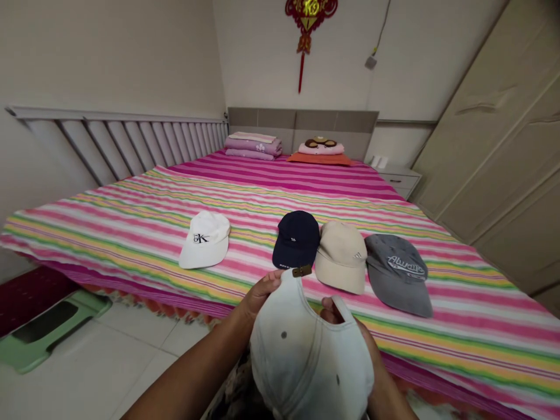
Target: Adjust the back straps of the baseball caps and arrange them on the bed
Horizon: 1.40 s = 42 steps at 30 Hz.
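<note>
Close to me is a pale, whitish-blue baseball cap (306,350), its back opening turned up and its strap undone. My left hand (265,291) grips the cap's edge beside the brown strap end. On the other side my right hand (335,312) holds it near the loose strap, with most of the fingers hidden behind the cap. Beyond lie a navy cap (297,236), a beige cap (342,254) and a grey cap (400,271) with white lettering, side by side. A white cap (207,236) with black letters rests apart to the left.
The caps lie on a bed with a striped cover (140,216). Folded bedding (254,147) and a pillow stack (321,153) sit by the headboard (262,119). A green stool (52,326) stands on the floor at left; a wardrobe (494,146) is at right.
</note>
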Available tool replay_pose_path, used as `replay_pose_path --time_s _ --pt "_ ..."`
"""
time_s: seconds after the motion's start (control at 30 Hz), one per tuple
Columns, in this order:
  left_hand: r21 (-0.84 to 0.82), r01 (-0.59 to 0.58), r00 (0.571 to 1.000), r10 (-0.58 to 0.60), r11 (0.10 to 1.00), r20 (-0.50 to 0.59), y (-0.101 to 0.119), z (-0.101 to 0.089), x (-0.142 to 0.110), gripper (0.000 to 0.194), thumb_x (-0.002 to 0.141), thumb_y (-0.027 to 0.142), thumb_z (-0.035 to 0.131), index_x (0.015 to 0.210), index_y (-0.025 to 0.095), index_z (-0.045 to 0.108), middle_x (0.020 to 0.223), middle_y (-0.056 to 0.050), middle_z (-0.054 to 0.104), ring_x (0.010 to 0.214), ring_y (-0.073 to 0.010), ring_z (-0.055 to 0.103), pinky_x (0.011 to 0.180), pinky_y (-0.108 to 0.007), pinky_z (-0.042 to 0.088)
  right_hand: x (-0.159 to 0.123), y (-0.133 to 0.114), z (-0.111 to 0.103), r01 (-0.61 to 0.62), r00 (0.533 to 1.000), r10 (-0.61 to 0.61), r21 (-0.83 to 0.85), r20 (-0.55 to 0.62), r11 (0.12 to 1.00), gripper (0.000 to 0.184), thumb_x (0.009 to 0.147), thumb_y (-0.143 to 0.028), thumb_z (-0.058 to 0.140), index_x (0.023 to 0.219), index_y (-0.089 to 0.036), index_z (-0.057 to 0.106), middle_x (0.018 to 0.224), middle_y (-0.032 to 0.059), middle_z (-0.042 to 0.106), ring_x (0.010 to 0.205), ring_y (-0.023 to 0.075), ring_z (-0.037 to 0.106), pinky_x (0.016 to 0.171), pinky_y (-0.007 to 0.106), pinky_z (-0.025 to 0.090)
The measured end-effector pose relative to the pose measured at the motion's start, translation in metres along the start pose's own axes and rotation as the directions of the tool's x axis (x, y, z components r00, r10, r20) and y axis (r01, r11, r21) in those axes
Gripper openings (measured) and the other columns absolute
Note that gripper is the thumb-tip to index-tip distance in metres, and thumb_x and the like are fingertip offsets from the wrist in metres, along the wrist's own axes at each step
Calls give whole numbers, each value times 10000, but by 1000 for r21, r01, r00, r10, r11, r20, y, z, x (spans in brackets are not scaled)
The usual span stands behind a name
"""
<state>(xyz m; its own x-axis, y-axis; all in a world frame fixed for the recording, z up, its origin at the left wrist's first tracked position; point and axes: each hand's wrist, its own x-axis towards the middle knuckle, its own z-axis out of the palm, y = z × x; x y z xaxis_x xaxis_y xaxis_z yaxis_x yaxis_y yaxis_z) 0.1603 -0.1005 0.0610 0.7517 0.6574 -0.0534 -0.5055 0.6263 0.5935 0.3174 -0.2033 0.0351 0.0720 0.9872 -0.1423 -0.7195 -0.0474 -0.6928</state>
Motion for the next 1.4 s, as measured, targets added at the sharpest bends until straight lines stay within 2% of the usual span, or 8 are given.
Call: replay_pose_path --time_s 0.13,0.37,0.57,0.73,0.97,1.23,1.33,1.4 --pt "154 56 995 -67 986 70 10 0 -1 372 409 250 809 694 82 638 523 -3 599 403 -76 495 424 -178 371 -10 -13 2 -36 995 56 231 -80 972 441 606 -560 702 854 -198 667 498 -60 498 427 91 479 433 220 415" --pt "412 -44 999 43 910 11 17 13 -5 331 470 287 826 648 95 624 574 10 581 528 -55 493 543 -171 348 -23 -20 12 87 993 -92 74 67 993 202 685 -368 666 791 -196 661 466 -20 489 542 135 519 544 255 422" --pt "379 -82 996 67 922 52 13 13 -5 295 565 265 784 802 125 678 739 -26 639 675 -92 556 655 -208 389 -22 -18 21 88 992 -97 108 86 990 302 754 -343 591 979 -154 659 463 -34 458 445 106 460 455 237 355" --pt "383 -95 995 77 919 61 6 8 -6 354 553 372 762 760 117 630 633 -13 588 561 -88 510 537 -201 350 -21 -16 23 126 988 -128 33 86 992 172 788 -320 587 872 -183 647 395 -70 372 361 69 376 409 203 303" --pt "598 -233 953 302 767 -16 -2 8 -6 342 588 335 744 629 140 466 520 59 465 455 -31 346 454 -171 249 -26 -17 25 188 981 -191 59 40 980 111 835 -268 513 810 -193 590 443 -82 365 321 38 269 377 184 265" --pt "564 -118 987 159 818 -24 0 5 -9 341 559 268 767 813 121 593 721 -37 644 651 -115 586 605 -230 447 -31 -28 15 270 963 -270 52 3 962 118 833 -314 551 822 -201 586 428 -99 334 306 31 254 388 184 305" --pt "694 -171 980 193 700 47 0 1 -11 352 570 257 758 863 125 615 772 -58 662 726 -147 612 661 -267 477 -34 -32 12 243 970 -243 -10 28 970 121 824 -340 567 836 -221 586 420 -98 340 300 38 262 385 192 300" --pt "839 -270 948 285 472 144 0 1 -13 290 631 267 721 868 129 630 790 -76 670 747 -161 617 688 -289 486 -35 -35 11 224 974 -222 -51 49 973 118 818 -353 573 831 -236 584 417 -96 342 298 46 270 387 203 301"
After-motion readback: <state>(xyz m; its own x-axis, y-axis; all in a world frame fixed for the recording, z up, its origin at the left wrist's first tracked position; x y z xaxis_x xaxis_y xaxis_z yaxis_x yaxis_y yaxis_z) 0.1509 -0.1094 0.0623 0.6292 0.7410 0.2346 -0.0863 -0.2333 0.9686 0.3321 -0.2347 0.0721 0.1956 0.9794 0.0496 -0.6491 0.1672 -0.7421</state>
